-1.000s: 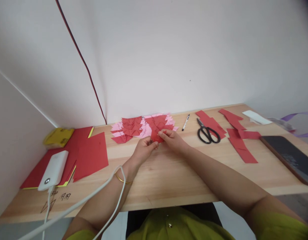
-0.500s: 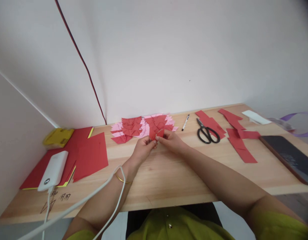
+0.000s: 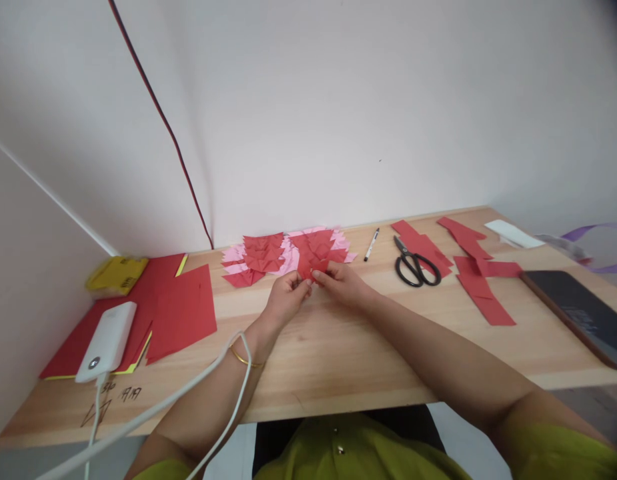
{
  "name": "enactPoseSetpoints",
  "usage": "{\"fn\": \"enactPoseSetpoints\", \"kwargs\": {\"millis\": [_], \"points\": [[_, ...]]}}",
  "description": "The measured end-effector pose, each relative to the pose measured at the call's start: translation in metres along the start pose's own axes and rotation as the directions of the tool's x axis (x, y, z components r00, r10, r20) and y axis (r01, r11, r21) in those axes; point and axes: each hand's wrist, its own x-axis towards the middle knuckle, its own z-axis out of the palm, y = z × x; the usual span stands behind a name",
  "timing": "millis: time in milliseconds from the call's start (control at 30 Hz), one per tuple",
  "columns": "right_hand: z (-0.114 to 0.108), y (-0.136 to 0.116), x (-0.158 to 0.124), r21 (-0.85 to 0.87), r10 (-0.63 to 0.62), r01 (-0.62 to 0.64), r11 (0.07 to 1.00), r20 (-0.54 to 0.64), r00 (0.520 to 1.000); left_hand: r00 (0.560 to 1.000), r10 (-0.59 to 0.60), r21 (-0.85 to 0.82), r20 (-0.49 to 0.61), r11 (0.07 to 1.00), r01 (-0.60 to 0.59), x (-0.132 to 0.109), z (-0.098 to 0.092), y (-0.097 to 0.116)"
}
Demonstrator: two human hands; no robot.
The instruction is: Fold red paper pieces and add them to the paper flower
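Observation:
Both my hands meet over the middle of the wooden table, pinching one small piece of red paper (image 3: 306,268). My left hand (image 3: 287,295) grips its left side, thumb on top. On the right side, my right hand (image 3: 344,283) holds it between thumb and fingers. The paper's exact folds are partly hidden by my fingers. Just behind it lie folded red paper pieces (image 3: 264,253) and folded pink paper pieces (image 3: 289,257), overlapping in rows against the wall.
To the right are a pen (image 3: 371,245), black-handled scissors (image 3: 417,269), red paper strips (image 3: 481,293) and a phone (image 3: 581,317). At the left lie red sheets (image 3: 184,313), a white power bank (image 3: 107,341) and a yellow packet (image 3: 119,276). A white cable (image 3: 163,405) crosses my left forearm.
The red paper between my fingers has shifted slightly, and its upper right part sits lower and flatter. Both hands have barely moved; everything else is the same.

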Motion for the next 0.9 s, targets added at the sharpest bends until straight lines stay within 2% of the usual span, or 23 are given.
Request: {"fn": "enactPoseSetpoints", "kwargs": {"millis": [167,300,467,633,900], "points": [[0.0,-0.002,0.0,-0.038,0.042,-0.042,0.998,-0.015,0.999,1.0,0.021,0.002,0.001,1.0,-0.021,0.002,-0.002,-0.006],[0.001,-0.002,0.0,0.034,0.03,-0.029,0.999,-0.028,0.999,1.0,0.015,0.004,-0.001,1.0,-0.015,0.003,-0.002,-0.008],[0.002,-0.006,-0.001,0.14,-0.001,0.0,0.99,0.008,1.0,1.0,0.009,-0.041,0.011,0.999,-0.009,0.002,-0.001,-0.006],[0.004,-0.01,-0.002,0.15,-0.021,0.017,0.988,0.026,0.999,1.0,-0.017,-0.065,-0.015,0.998,0.016,0.002,-0.001,-0.004],[0.002,-0.012,-0.001,0.286,0.049,-0.063,0.956,0.057,0.997,0.997,-0.015,-0.111,0.078,0.994,0.024,0.002,-0.002,0.005]]}}
